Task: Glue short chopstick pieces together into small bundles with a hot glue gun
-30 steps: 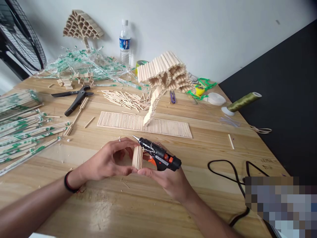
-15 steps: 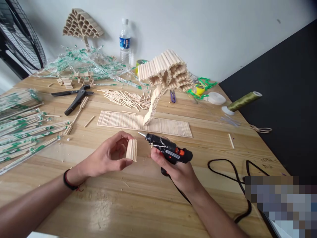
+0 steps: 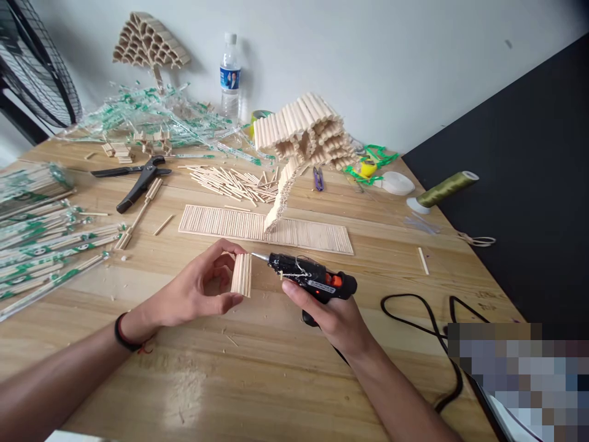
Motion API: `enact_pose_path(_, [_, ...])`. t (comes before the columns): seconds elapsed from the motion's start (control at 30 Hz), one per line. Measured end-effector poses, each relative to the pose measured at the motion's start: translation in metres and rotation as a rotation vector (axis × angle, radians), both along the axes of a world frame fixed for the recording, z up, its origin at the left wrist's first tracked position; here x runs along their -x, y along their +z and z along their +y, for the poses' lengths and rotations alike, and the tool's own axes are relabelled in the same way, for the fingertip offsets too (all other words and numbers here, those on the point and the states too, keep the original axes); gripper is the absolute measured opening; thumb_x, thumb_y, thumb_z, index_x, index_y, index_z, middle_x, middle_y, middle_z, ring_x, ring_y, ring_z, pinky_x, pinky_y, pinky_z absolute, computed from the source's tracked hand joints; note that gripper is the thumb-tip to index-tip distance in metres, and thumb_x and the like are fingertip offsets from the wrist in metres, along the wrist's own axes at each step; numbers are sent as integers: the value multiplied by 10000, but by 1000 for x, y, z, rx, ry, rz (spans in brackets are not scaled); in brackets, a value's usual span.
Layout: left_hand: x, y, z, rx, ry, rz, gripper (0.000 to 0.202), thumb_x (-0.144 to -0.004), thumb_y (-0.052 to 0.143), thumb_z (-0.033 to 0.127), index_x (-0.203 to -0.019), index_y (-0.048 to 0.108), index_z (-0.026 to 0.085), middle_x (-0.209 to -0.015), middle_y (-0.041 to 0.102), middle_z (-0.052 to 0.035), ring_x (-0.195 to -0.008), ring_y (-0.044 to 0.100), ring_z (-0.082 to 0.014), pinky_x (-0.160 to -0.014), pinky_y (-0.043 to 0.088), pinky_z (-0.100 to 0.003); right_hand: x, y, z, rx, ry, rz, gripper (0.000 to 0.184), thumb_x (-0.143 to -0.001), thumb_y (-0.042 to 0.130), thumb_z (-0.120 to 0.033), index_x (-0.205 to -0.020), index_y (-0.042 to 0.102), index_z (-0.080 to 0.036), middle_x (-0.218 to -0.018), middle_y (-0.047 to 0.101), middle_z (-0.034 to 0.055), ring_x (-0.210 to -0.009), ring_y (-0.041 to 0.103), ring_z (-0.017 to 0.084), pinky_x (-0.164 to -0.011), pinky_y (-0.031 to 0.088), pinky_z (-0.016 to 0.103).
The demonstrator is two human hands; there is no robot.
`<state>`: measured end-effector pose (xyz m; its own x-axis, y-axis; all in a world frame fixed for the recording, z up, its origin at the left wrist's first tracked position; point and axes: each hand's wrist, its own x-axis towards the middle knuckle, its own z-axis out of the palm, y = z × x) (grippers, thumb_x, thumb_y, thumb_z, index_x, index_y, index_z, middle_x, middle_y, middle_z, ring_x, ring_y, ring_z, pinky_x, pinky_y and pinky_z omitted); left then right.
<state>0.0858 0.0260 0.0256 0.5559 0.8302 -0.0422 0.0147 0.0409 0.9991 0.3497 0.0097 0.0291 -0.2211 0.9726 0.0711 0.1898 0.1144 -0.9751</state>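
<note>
Between thumb and fingers, my left hand (image 3: 202, 285) holds a small panel of short wooden sticks (image 3: 242, 275) upright above the table. My right hand (image 3: 329, 313) is wrapped round a black glue gun (image 3: 304, 273). Its metal nozzle points left and is at the panel's upper right edge; whether it touches I cannot tell. Behind my hands lies a long flat base of sticks (image 3: 221, 222). A tree-shaped stick model (image 3: 299, 132) rises from it on a slanting trunk.
Cut sticks (image 3: 230, 183) lie in a pile behind the base. Black cutters (image 3: 142, 184) and wrapped chopsticks (image 3: 50, 264) are at left. A water bottle (image 3: 230, 80) stands at the back. The black cord (image 3: 453, 362) loops at right, near a thread spool (image 3: 446, 190).
The glue gun's nozzle has come up to the panel's top right edge. My left hand keeps its hold on the panel. The view has shifted slightly.
</note>
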Motion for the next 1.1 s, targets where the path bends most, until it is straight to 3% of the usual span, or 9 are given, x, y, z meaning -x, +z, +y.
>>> enact_pose_path(0.27, [2, -1, -2, -17, 26, -35, 480, -927, 751, 262, -1311, 463, 257, -1057, 595, -23, -917, 572, -178, -747, 458, -288, -5, -2, 2, 44, 25, 28, 381, -945, 744, -595, -796, 661, -254, -722, 568, 3, -672, 542, 195, -624, 490, 337])
enact_pose_path(0.5, [0, 1, -2, -26, 3, -43, 506, -880, 760, 214, -1305, 489, 250, -1146, 599, -52, -1005, 609, -203, -758, 480, -297, -6, -1, 3, 72, 117, 18, 450, -958, 730, -578, -693, 572, -250, -639, 458, -24, -596, 440, 168, -585, 427, 328])
enact_pose_path(0.7, [0, 1, -2, -89, 2, -31, 481, -875, 756, 189, -1288, 512, 229, -1129, 572, -49, -984, 598, -193, -736, 471, -287, -6, 1, 4, 63, 167, 21, 261, -975, 734, -472, -833, 702, -255, -758, 602, 0, -702, 562, 194, -692, 499, 339])
enact_pose_path(0.87, [1, 0, -2, -107, -23, -31, 526, -844, 755, 135, -1300, 513, 235, -1147, 561, -50, -1031, 595, -208, -759, 467, -292, -6, -2, 6, 51, 152, -10, 278, -988, 722, -404, -766, 680, -243, -727, 617, -7, -690, 581, 188, -698, 511, 327])
enact_pose_path(1.1, [-1, 0, -1, -93, -45, -23, 556, -815, 740, 75, -1293, 507, 238, -1163, 574, -61, -1070, 596, -226, -765, 459, -301, -9, -7, 6, 27, 153, -22, 131, -983, 708, -304, -866, 750, -264, -835, 747, -11, -797, 699, 203, -784, 561, 315])
